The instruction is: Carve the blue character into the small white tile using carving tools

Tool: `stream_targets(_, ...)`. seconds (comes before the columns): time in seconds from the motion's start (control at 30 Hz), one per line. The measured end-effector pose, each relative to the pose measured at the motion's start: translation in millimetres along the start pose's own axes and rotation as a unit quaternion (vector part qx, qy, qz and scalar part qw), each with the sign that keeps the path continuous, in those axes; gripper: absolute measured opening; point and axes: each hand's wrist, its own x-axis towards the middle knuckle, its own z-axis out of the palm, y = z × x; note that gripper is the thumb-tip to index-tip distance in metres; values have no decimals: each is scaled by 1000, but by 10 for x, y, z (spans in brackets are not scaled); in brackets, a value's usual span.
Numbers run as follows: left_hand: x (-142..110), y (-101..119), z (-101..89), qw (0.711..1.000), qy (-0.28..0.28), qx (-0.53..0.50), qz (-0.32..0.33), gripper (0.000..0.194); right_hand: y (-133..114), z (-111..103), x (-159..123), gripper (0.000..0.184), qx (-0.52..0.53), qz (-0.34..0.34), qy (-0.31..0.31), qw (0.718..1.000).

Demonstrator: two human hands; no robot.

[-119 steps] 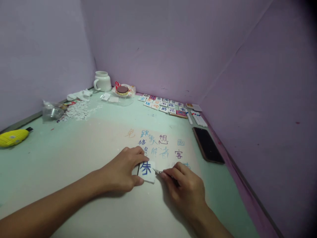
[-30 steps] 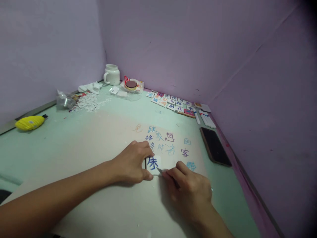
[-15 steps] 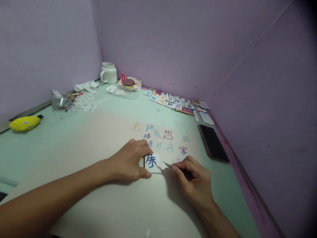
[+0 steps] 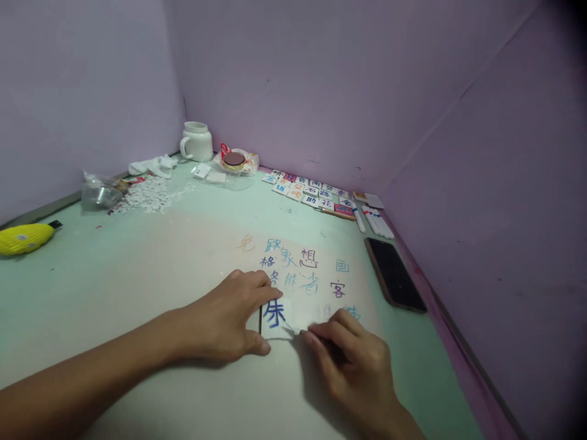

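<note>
My left hand (image 4: 224,318) grips a small white square tile (image 4: 280,307) by its far and near edges, thumb at the near side and fingertip at the far side. The tile lies on the table and bears a blue hand-drawn character. In my right hand (image 4: 355,354) is a slim craft knife (image 4: 294,332), held like a pen. Its blade points left over the tile's right part, close to the blue strokes; I cannot tell whether it touches. Most of the knife's handle is hidden by the fingers.
Coloured characters (image 4: 308,258) are written on the table beyond the tile. To the right lies a phone (image 4: 397,275), with white markers (image 4: 376,221) and rows of character tiles (image 4: 310,200) behind. White scraps (image 4: 144,197), a white mug (image 4: 198,143) and a yellow pouch (image 4: 27,238) stand left.
The knife's blade has moved left from beside the tile to over its right part, my right hand following. My left hand keeps its hold. The whole view has shifted slightly.
</note>
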Motion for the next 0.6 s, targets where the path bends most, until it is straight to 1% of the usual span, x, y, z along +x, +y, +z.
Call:
stream_targets(0.07, 5, 0, 16, 1000, 7, 2, -3, 59, -38, 20, -21, 15, -30, -25, -11, 999)
stream_targets(0.17, 19, -6, 28, 1000, 14, 6, -2, 58, -90, 60, -30, 19, -80, -41, -5, 996)
stream_targets(0.27, 33, 4, 27, 1000, 17, 10, 1, 55, -132, 96, -18, 25, -126, -43, 7, 991)
stream_targets(0.4, 44, 40, 11, 1000, 15, 11, -7, 53, -177, 111, 9, 30, -173, -27, 13, 985)
stream_targets(0.47, 46, 57, 1, 1000, 12, 12, -10, 49, -186, 100, 28, 31, -181, -35, 5, 983)
stream_targets(0.6, 45, 76, -19, 1000, 11, 17, -8, 44, -154, 52, 72, 31, -173, -64, -36, 982)
